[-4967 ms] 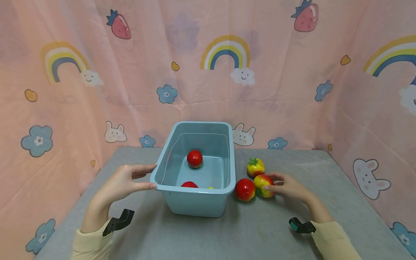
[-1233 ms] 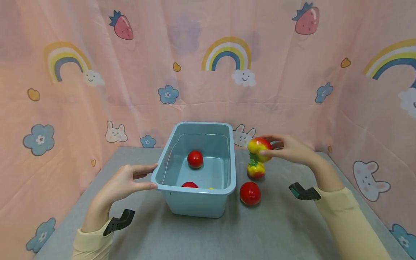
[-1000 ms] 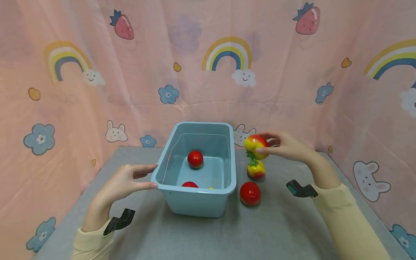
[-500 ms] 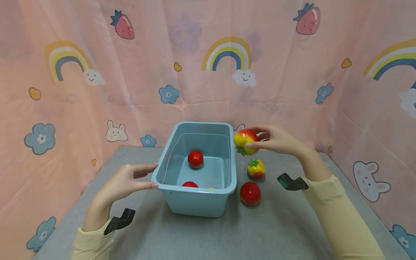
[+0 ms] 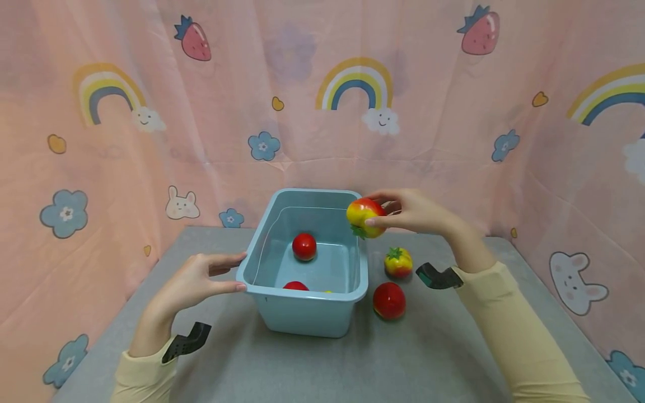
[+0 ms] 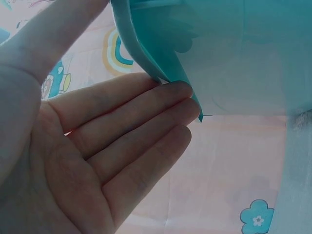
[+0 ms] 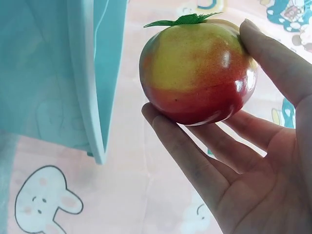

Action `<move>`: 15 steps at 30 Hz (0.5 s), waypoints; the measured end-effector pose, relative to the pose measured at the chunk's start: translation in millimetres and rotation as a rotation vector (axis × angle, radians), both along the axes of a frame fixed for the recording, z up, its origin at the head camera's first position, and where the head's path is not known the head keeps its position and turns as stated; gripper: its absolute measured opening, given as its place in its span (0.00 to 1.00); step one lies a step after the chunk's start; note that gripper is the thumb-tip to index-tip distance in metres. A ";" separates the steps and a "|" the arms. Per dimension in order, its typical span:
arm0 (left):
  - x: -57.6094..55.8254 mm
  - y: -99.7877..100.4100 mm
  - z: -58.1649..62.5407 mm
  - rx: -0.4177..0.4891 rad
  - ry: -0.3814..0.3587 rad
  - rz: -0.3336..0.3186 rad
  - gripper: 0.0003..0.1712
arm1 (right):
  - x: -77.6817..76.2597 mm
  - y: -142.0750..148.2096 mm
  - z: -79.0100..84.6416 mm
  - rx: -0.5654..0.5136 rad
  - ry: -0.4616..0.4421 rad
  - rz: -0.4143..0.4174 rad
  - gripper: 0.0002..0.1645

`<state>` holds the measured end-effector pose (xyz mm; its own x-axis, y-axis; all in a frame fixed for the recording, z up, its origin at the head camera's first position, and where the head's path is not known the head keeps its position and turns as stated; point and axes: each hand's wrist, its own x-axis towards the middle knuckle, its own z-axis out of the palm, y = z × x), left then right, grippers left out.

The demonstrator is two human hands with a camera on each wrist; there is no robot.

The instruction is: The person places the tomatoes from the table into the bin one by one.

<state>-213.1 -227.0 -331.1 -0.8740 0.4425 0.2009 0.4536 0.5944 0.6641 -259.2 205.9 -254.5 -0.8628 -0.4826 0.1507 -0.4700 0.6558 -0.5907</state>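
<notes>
My right hand [image 5: 415, 211] holds a red-and-yellow toy tomato [image 5: 364, 215] with green leaves, between thumb and fingers, above the right rim of a light blue plastic bin [image 5: 307, 313]. In the right wrist view the tomato [image 7: 200, 73] hangs beside the bin's wall [image 7: 44, 73], leaves up. My left hand [image 5: 199, 282] touches the bin's left rim with thumb and fingertips; in the left wrist view its fingers [image 6: 131, 122] lie nearly straight. Inside the bin are a red tomato [image 5: 304, 247] and another red one [image 5: 295, 285], partly hidden by the front wall, with a bit of yellow.
On the grey table [image 5: 418, 358], right of the bin, sit a small yellow-and-red tomato [image 5: 398, 264] with green leaves and a red tomato [image 5: 389, 301]. A pink patterned curtain [image 5: 302, 140] stands behind and at the sides.
My right hand has lifted the red-and-yellow tomato off the table and carried it left to the bin's rim. The red tomato on the table shifted slightly right. The left hand has stayed.
</notes>
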 end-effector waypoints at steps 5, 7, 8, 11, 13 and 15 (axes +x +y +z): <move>0.0 -0.3 0.5 0.001 -0.008 0.001 0.39 | -2.5 -7.3 3.0 0.007 0.005 0.021 0.34; 0.3 -0.2 0.8 0.001 -0.009 0.001 0.39 | -3.7 -10.1 3.7 0.015 0.010 0.024 0.34; 0.5 -0.1 1.0 0.001 -0.009 0.002 0.39 | -4.0 -11.6 4.0 0.020 0.011 0.022 0.35; 1.2 0.3 1.6 0.000 -0.005 0.002 0.39 | -5.2 -15.9 3.9 0.031 0.015 0.020 0.35; 1.6 0.5 1.9 0.002 -0.003 0.002 0.39 | -5.3 -18.8 4.4 0.036 0.017 0.025 0.35; 1.9 0.6 2.1 0.002 -0.003 0.000 0.39 | -5.7 -21.5 5.0 0.040 0.017 0.033 0.35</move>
<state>-211.2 -226.4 -329.1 -0.8747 0.4419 0.1992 0.4516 0.5935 0.6662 -264.9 184.4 -249.5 -0.8439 -0.5166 0.1448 -0.5013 0.6629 -0.5561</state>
